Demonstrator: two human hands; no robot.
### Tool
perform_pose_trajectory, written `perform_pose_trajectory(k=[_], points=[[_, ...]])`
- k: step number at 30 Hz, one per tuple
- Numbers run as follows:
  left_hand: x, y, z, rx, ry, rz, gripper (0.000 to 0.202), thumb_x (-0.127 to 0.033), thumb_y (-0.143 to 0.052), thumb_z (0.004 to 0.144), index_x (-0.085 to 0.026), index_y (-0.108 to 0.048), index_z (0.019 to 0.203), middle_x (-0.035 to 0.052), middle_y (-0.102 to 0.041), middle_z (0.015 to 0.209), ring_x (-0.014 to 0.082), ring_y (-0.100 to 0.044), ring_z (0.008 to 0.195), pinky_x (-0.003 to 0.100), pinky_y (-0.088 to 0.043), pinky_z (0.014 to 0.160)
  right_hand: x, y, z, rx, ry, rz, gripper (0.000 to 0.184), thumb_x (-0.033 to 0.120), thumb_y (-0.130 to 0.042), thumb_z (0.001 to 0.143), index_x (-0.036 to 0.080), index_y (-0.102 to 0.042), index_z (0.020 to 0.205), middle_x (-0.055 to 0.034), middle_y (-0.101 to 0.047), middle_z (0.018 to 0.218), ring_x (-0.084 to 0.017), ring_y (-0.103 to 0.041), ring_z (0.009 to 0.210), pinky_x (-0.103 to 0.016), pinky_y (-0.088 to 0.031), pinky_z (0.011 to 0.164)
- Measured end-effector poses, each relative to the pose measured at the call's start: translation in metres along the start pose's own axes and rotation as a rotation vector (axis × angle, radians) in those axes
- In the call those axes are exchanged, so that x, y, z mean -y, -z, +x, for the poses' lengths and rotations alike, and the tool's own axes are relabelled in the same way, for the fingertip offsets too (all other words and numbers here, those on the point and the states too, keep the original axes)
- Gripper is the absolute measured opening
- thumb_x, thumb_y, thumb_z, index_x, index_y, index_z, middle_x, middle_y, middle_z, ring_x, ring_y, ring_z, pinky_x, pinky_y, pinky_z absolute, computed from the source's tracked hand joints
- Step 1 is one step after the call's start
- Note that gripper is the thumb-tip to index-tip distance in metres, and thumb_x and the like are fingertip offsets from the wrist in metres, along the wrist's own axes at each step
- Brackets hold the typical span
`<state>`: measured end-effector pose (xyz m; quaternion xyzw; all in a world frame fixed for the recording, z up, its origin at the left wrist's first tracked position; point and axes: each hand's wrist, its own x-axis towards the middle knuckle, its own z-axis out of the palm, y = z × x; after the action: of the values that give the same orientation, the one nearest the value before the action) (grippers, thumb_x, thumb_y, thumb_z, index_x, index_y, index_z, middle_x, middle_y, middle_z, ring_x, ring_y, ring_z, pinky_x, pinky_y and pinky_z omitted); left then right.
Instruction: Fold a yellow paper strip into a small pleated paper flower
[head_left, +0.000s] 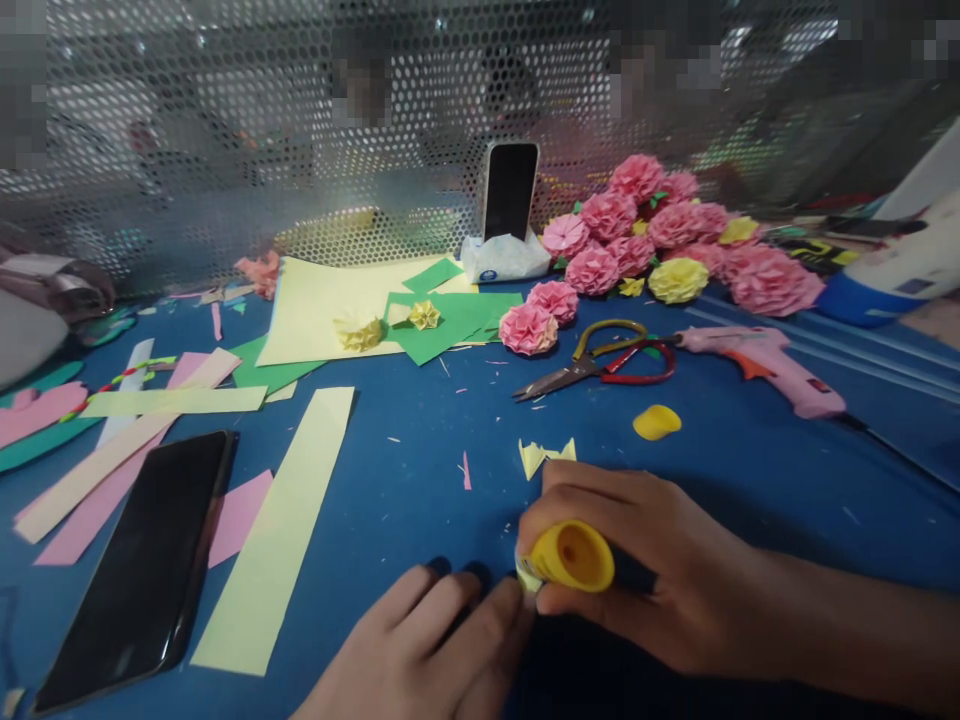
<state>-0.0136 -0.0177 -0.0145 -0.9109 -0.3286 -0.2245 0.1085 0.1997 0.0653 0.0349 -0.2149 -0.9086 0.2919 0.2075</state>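
Note:
My right hand [637,570] is closed around a yellow glue stick [571,556], tilted so its hollow end faces me. Its lower tip meets a small pale yellow paper piece [529,578] near the tabletop. My left hand [442,640] has its fingers bent and pinched at that paper's edge; most of the paper is hidden behind the fingers. Just beyond my right fingers lies a jagged-cut pale yellow scrap [534,458]. A yellow cap [657,422] rests on the blue table [397,490], to the right.
Scissors [592,365] and a pink hot glue gun [772,362] lie at right. Behind them are pink paper flowers [607,240]. A propped phone [511,190] stands before a perforated metal panel [300,150]. Leftward lie paper strips [277,530] and a black phone [142,570].

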Motion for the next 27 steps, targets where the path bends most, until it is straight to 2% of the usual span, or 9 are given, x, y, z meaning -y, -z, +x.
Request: perform_pose_trajectory(k=[3,6,11,15,20,22,24,27], points=[[0.0,0.002,0.004,-0.016,0.001,-0.018,0.03,-0.012,-0.042,0.1,-0.016,-0.07,0.108,0.001,-0.074,0.103,0.0165,-0.061,0.085,0.028,-0.048,0.067,0.001,-0.001,0.0,0.017,0.017,0.025,0.011,0.027,-0.062,0.091,0.016,-0.061,0.094,-0.0034,-0.062,0.083,-0.013,-0.055,0.07,-0.024,-0.045,0.065],[-0.001,0.003,0.004,-0.02,-0.002,-0.015,0.031,-0.012,-0.041,0.101,-0.017,-0.071,0.105,0.0013,-0.073,0.106,0.0168,-0.061,0.085,0.028,-0.048,0.068,0.003,0.001,-0.003,0.027,0.004,0.018,0.01,0.026,-0.063,0.09,0.016,-0.061,0.094,-0.004,-0.063,0.085,-0.014,-0.057,0.073,-0.024,-0.045,0.066],[-0.001,0.002,0.001,0.031,-0.016,-0.02,0.032,-0.014,-0.04,0.101,-0.013,-0.066,0.119,0.0037,-0.072,0.11,0.0182,-0.059,0.087,0.029,-0.048,0.071,0.001,0.0,-0.005,-0.02,-0.019,0.013,0.014,0.029,-0.062,0.091,0.016,-0.062,0.096,-0.0051,-0.064,0.085,-0.015,-0.058,0.073,-0.025,-0.047,0.067],[0.0,0.002,-0.002,0.058,-0.008,-0.036,0.033,-0.015,-0.041,0.1,-0.012,-0.062,0.126,0.0043,-0.07,0.114,0.0192,-0.059,0.09,0.03,-0.049,0.073,0.001,0.001,-0.008,-0.044,-0.014,-0.004,0.011,0.026,-0.065,0.089,0.017,-0.062,0.095,-0.0044,-0.066,0.086,-0.016,-0.061,0.076,-0.025,-0.048,0.069],[-0.001,0.003,-0.004,0.094,-0.016,-0.03,0.034,-0.016,-0.042,0.1,-0.012,-0.06,0.128,0.0046,-0.069,0.118,0.0194,-0.059,0.093,0.03,-0.049,0.076,0.003,0.017,-0.022,-0.158,-0.034,-0.071,0.017,0.024,-0.068,0.084,0.023,-0.061,0.099,-0.0011,-0.07,0.09,-0.016,-0.065,0.085,-0.025,-0.05,0.08],[-0.002,0.004,-0.002,0.102,-0.021,-0.027,0.033,-0.015,-0.042,0.1,-0.012,-0.06,0.128,0.0044,-0.069,0.116,0.0188,-0.059,0.093,0.03,-0.049,0.076,-0.001,0.029,-0.028,-0.237,-0.126,-0.082,0.019,0.025,-0.069,0.084,0.026,-0.061,0.101,0.0007,-0.07,0.091,-0.015,-0.065,0.082,-0.024,-0.05,0.077],[-0.003,0.004,-0.001,0.096,-0.023,-0.02,0.033,-0.013,-0.042,0.099,-0.012,-0.062,0.126,0.0043,-0.07,0.113,0.0182,-0.059,0.09,0.029,-0.049,0.074,-0.008,0.043,-0.034,-0.369,-0.306,-0.064,0.017,0.032,-0.068,0.085,0.027,-0.063,0.1,-0.0008,-0.07,0.093,-0.017,-0.066,0.084,-0.025,-0.052,0.074],[-0.003,0.004,0.002,0.04,-0.001,-0.007,0.032,-0.013,-0.04,0.1,-0.013,-0.065,0.121,0.0042,-0.072,0.106,0.0174,-0.061,0.085,0.029,-0.048,0.07,-0.022,0.06,-0.046,-0.47,-0.544,0.131,0.018,0.041,-0.064,0.088,0.024,-0.065,0.092,-0.0035,-0.069,0.082,-0.015,-0.066,0.069,-0.022,-0.051,0.058]])
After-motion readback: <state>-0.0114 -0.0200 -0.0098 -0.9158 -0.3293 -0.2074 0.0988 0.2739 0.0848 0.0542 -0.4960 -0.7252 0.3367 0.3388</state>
